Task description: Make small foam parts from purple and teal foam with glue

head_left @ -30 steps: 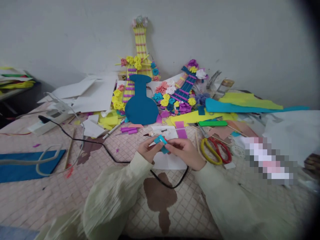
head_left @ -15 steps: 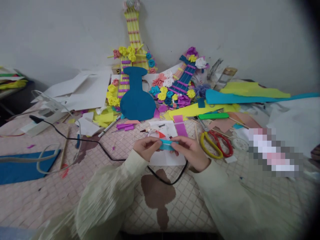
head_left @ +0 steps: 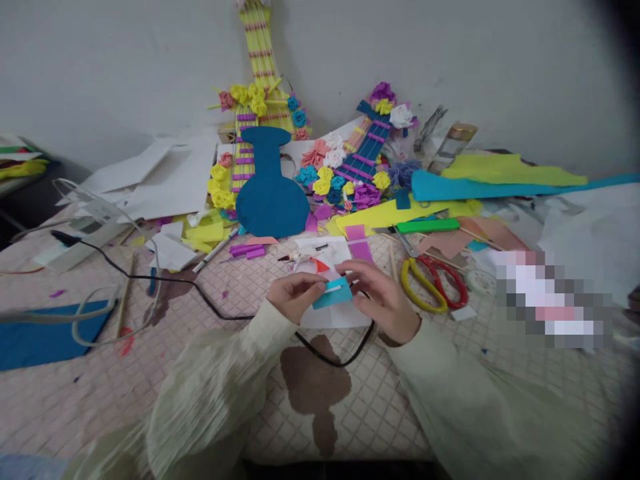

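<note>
Both my hands meet over a white sheet point(head_left: 334, 316) at the middle of the table. My left hand point(head_left: 293, 294) pinches the left end of a small teal foam piece point(head_left: 332, 294). The fingers of my right hand point(head_left: 381, 297) are closed on its right end. The piece is a short flat strip with a white edge, tilted up to the right. A small red scrap point(head_left: 321, 266) lies just behind it. Cream sleeves cover both my forearms.
Yellow and red scissors point(head_left: 434, 285) lie right of my hands. A black cable point(head_left: 200, 293) runs under my wrists. A blue vase cutout point(head_left: 271, 195), flower-decked foam guitars point(head_left: 260, 87), foam sheets point(head_left: 480, 183), white paper point(head_left: 170, 180) and scraps crowd the back. A blue sheet point(head_left: 45, 337) lies at left.
The teal piece has turned from a folded lump to a flat strip held between both hands. The view has tilted slightly downward.
</note>
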`<state>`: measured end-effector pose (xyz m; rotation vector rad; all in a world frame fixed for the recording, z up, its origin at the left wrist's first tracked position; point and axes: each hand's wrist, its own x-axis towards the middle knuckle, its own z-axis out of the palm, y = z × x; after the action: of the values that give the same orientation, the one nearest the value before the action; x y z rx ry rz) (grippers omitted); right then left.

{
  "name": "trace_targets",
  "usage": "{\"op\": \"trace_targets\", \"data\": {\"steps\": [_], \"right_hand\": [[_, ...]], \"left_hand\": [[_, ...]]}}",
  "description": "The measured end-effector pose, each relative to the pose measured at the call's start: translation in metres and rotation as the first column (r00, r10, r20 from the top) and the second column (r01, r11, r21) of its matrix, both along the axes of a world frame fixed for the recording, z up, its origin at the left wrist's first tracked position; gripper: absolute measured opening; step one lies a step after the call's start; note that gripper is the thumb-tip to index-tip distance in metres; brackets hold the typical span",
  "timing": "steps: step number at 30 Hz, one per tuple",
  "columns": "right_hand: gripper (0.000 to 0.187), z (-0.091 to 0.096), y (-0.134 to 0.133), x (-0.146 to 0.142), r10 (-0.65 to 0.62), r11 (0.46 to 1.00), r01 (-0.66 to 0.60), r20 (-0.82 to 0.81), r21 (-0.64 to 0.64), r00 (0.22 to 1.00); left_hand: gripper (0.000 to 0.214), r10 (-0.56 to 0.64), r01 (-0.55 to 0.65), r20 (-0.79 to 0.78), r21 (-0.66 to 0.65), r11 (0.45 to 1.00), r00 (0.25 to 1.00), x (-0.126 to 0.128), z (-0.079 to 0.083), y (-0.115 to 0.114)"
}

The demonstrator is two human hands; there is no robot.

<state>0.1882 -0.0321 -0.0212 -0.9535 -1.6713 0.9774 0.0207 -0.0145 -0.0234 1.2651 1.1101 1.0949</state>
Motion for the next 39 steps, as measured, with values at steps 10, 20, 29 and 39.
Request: {"op": "trace_targets", "data": {"steps": [10, 20, 29, 39], "right_hand": [[0.023, -0.0027, 0.0037, -0.0019, -0.072, 0.933, 0.004, 0.177, 0.359, 0.982], [0.026, -0.0034, 0.0027, -0.0016, -0.101, 0.926, 0.031, 0.168, 0.377, 0.981], [0.017, -0.0028, 0.0027, -0.0011, -0.113, 0.941, 0.078, 0.088, 0.330, 0.990], [0.017, -0.0084, -0.0002, -0.0033, -0.154, 0.961, 0.162, -0.051, 0.226, 0.987]], "left_hand": [[0.017, -0.050, 0.059, 0.118, -0.073, 0.996, 0.992, 0.0009, -0.0014, -0.0014], [0.023, -0.117, 0.158, 0.205, -0.195, 0.968, 0.972, -0.0017, 0.0002, -0.0005], [0.025, -0.147, 0.192, 0.381, -0.081, 0.978, 0.913, -0.0005, -0.0007, -0.0003], [0.030, -0.242, 0.213, 0.111, 0.225, 0.951, 0.964, 0.0016, -0.0039, -0.0090]]}}
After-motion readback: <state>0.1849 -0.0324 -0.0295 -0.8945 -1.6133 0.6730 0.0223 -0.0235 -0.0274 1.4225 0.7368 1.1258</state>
